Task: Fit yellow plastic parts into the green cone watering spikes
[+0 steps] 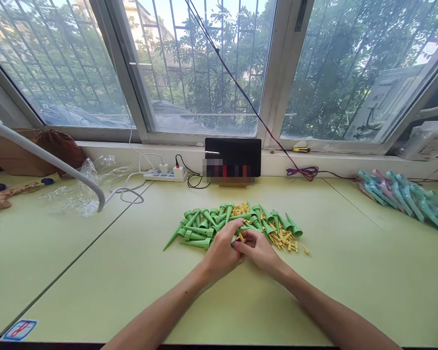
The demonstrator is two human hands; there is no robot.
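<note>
A heap of green plastic cone spikes point(204, 224) lies on the pale green table point(95, 272), mixed with many small yellow plastic pieces point(282, 239). My left hand point(222, 250) and my right hand point(259, 249) meet at the near edge of the heap. The left hand's fingers close around a green spike. The right hand pinches a small yellow piece point(241, 237) right at that spike's end. Both forearms reach in from the bottom of the view.
A black display point(233, 156) stands at the windowsill behind the heap. A white power strip point(166, 174) with cables lies left of it. Crumpled clear plastic point(76, 189) and a white lamp arm point(40, 155) are at left. Teal and pink items point(405, 194) lie at right.
</note>
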